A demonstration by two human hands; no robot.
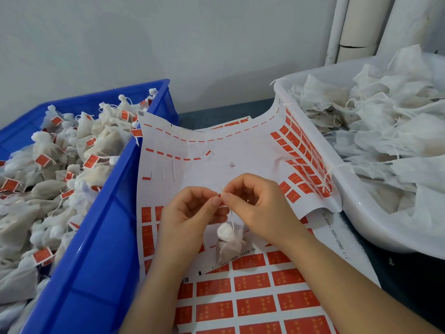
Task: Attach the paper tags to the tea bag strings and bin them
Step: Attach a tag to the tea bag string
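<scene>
the one head-worn camera is looking forward and down from close above, framing the left hand point(190, 214) and right hand point(256, 206) at lower centre, blue bin point(113, 194) at left, white tub point(361, 213) at right.

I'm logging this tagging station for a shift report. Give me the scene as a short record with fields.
hands: left hand and right hand both pinch a red tag at the top of a string
tea bag: below the hands on that string, over the sticker sheet
blue bin: left, full of tagged bags
white tub: right, holds untagged bags
sheet state: many tags already peeled; right edge curls up against the tub
</scene>
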